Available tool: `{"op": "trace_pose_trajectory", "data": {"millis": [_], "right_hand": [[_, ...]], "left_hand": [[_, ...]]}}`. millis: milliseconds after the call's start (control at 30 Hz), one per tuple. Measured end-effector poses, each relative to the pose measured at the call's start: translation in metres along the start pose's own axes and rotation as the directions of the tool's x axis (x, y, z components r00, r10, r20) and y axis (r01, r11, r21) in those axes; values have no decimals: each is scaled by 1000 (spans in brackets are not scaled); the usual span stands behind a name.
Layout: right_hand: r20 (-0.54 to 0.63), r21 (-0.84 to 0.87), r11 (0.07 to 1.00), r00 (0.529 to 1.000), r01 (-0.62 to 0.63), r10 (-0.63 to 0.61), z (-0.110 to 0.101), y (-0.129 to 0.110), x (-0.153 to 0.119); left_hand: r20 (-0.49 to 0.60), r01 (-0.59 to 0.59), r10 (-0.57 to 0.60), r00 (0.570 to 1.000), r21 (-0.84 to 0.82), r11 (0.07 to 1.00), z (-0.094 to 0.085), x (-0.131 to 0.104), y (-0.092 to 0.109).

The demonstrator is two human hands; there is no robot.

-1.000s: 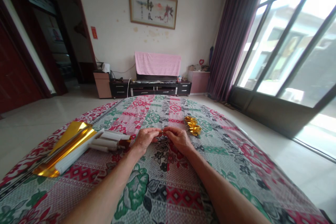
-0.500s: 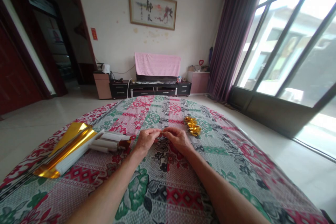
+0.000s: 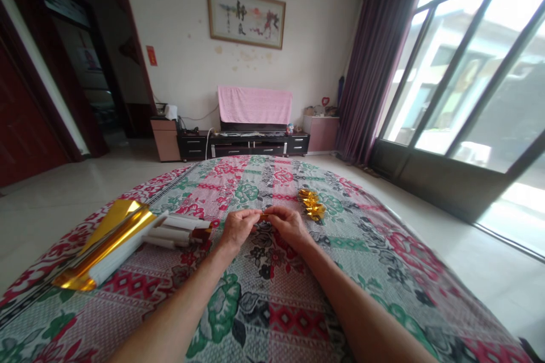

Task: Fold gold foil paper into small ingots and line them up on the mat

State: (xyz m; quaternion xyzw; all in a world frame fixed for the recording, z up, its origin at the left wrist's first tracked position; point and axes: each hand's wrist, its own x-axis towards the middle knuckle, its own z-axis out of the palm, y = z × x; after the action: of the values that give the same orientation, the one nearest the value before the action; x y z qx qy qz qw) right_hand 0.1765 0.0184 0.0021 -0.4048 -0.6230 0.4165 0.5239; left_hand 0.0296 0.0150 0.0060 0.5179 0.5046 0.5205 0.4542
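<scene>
Over the middle of the patterned cloth, my left hand (image 3: 237, 228) and my right hand (image 3: 288, 223) meet almost fingertip to fingertip. Both are closed in a pinch on a small piece of gold foil paper (image 3: 264, 217), of which only a sliver shows between the thumbs. A row of folded gold foil pieces (image 3: 312, 205) lies just right of my right hand. To the left of my left hand are several white paper rolls (image 3: 170, 233), with brown-gold foil at one end. Beside them rests a large sheet of gold foil (image 3: 123, 238), partly rolled, with its white backing showing.
A flowered cloth (image 3: 366, 295) covers the round-edged table. Beyond it stand a low black cabinet (image 3: 255, 146) and a pink cloth (image 3: 255, 105) draped over a screen. Purple curtains (image 3: 361, 68) and tall windows are on the right, a doorway on the left.
Slightly more of the gold foil shows between my fingertips. Both hands keep their pinch and place; the view has shifted very slightly.
</scene>
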Motion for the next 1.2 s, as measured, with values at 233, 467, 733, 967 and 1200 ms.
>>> {"op": "trace_pose_trajectory", "data": {"millis": [233, 467, 733, 967, 1200], "right_hand": [[4, 48, 997, 998, -57, 57, -1, 3, 2], [-56, 10, 994, 993, -104, 105, -1, 2, 2], [-82, -7, 993, 990, -116, 116, -2, 5, 3], [-103, -15, 993, 988, -119, 117, 0, 0, 0], [-127, -28, 993, 986, -111, 107, 1, -4, -1]], "left_hand": [[11, -30, 29, 1000, 15, 999, 0, 0, -2], [36, -128, 124, 992, 121, 984, -2, 4, -9], [94, -205, 193, 977, 146, 968, -4, 8, -13], [70, -123, 114, 991, 131, 984, -2, 7, -12], [86, -153, 141, 986, 161, 975, -2, 5, -8]]}}
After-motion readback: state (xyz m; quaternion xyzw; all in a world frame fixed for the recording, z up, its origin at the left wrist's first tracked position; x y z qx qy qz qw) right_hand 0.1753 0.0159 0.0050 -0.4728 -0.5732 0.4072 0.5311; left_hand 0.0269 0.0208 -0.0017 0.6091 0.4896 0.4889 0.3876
